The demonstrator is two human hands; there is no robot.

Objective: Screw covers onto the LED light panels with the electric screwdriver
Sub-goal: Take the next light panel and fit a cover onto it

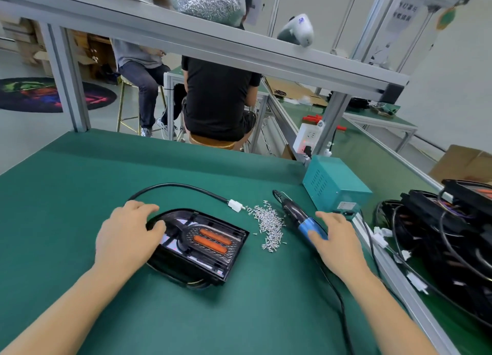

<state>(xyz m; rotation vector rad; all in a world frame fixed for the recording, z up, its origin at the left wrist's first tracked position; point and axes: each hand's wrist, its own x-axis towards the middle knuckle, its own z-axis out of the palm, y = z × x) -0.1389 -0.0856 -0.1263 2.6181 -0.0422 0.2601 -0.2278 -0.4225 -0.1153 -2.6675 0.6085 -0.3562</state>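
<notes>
LED light panel (pixel 205 245), a black housing with two orange strips showing through its slotted face, lies flat on the green table mat (pixel 80 184), just in front of the person. Its black cable (pixel 175 187) loops away across the mat and ends in a white connector (pixel 235 204). Left hand (pixel 127 235) rests on the panel's rounded end, fingers spread and relaxed over the edge, not clamping it. Beside the panel on the right sits a loose pile of small silver screws (pixel 269 225). Just past them the electric screwdriver (pixel 298 216) lies on the mat, tip pointing away. Right hand (pixel 336 239) has its fingers loosely extended, the thumb touching the blue grip; it is not closed around the tool. Behind stands a teal power box (pixel 332 187), and more black panels (pixel 452 232) with tangled wires are stacked far right.
</notes>
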